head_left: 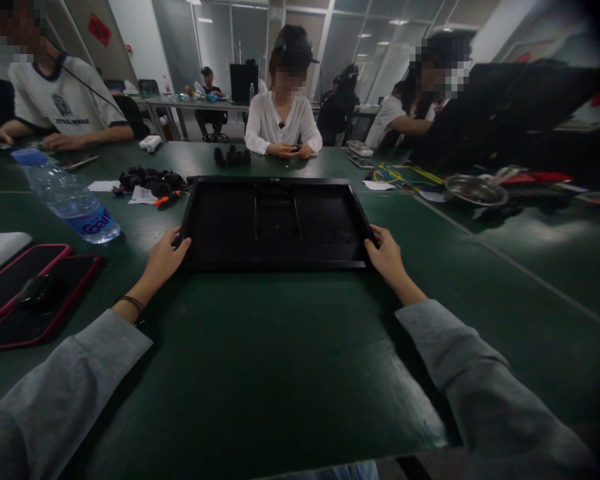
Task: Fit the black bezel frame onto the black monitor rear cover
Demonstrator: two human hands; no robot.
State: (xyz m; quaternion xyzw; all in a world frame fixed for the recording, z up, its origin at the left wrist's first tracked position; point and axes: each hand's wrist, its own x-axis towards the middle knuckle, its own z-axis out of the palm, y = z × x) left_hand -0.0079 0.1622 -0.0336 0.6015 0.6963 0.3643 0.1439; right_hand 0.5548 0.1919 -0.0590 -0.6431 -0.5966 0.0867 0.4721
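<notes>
A wide black monitor casing (220, 213) with a raised rim and a light logo on its far edge lies across the green table in front of me. In its middle is a rectangular outline. My left hand (167, 255) grips the left edge, thumb on the rim and fingers partly hidden behind it. At the opposite short side, my right hand (386, 255) holds the casing in the same way, thumb on top. Both hands are closed on the near corners.
On the left are a water bottle (75, 200), two red-edged phones (50, 310) and a bundle of black parts (153, 181). A metal bowl (477, 191) and coloured cables (405, 175) lie at right. Across the green table (280, 353) sits a person in white (283, 123); others sit nearby.
</notes>
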